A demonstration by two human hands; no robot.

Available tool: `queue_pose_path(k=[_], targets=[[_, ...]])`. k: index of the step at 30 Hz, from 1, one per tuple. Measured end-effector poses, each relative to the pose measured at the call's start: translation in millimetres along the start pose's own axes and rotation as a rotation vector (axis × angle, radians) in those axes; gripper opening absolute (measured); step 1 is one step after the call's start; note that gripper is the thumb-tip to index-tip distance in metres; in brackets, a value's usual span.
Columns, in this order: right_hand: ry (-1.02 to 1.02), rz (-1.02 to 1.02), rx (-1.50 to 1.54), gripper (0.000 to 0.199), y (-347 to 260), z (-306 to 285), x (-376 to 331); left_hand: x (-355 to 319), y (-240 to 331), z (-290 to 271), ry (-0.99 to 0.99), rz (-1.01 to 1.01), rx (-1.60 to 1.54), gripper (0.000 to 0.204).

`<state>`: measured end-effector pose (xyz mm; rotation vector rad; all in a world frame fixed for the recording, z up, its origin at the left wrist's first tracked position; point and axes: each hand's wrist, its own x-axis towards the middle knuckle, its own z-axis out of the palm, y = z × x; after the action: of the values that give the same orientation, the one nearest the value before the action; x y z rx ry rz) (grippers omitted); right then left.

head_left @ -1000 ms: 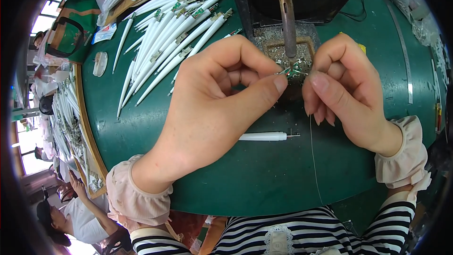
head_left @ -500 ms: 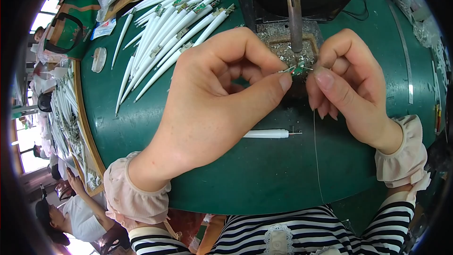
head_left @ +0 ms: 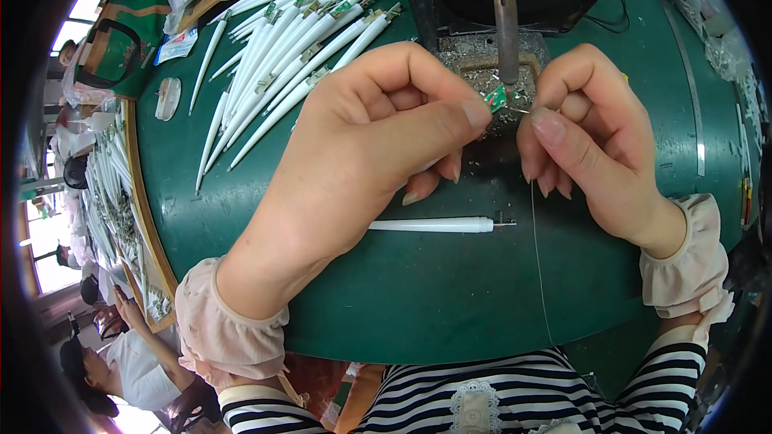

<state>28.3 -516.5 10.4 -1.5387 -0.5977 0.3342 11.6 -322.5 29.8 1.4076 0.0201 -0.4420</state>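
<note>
Left hand: I pinch a small green circuit board at the soldering iron.
Right hand: I pinch solder wire.
Progress: I judge one white tube finished; the pile of white tubes waits.

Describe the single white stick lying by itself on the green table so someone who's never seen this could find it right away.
Start at the green table and find the left hand in the middle. Just below that hand lies one white stick, flat and level, with a small metal tip pointing toward the right hand. Unlike the fanned pile of white sticks at upper left, it lies alone.
</note>
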Motion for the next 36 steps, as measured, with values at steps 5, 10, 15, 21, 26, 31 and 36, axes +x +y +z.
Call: queue_pose_path(k=[5,10,15,21,26,31,36], targets=[[0.000,-0.014,0.013,0.016,0.9,1.0,0.7,0.1,0.8,-0.5,-0.024,-0.007,-0.040,0.008],[0.000,-0.014,0.016,0.017,1.2,0.9,0.4,-1.1,0.7,2.0,-0.039,0.020,-0.016,0.008],[0.002,-0.012,0.010,0.017,1.3,0.7,0.5,-1.2,0.7,2.3,-0.021,0.029,0.034,0.007],[0.018,-0.016,-0.024,0.018,-1.3,-0.2,-0.4,-1.4,0.8,2.8,0.005,0.047,0.067,0.008],[0.063,-0.006,-0.076,0.019,-0.5,-1.4,-1.7,-2.4,4.3,1.8,-0.023,-0.022,0.091,0.007],[0.084,0.008,-0.097,0.018,-1.4,-1.0,-1.9,-0.9,0.5,1.8,0.003,0.007,0.098,0.007],[0.082,0.011,-0.102,0.017,0.2,-0.6,-2.0,-0.8,-3.0,2.4,0.010,0.046,0.041,0.007]])
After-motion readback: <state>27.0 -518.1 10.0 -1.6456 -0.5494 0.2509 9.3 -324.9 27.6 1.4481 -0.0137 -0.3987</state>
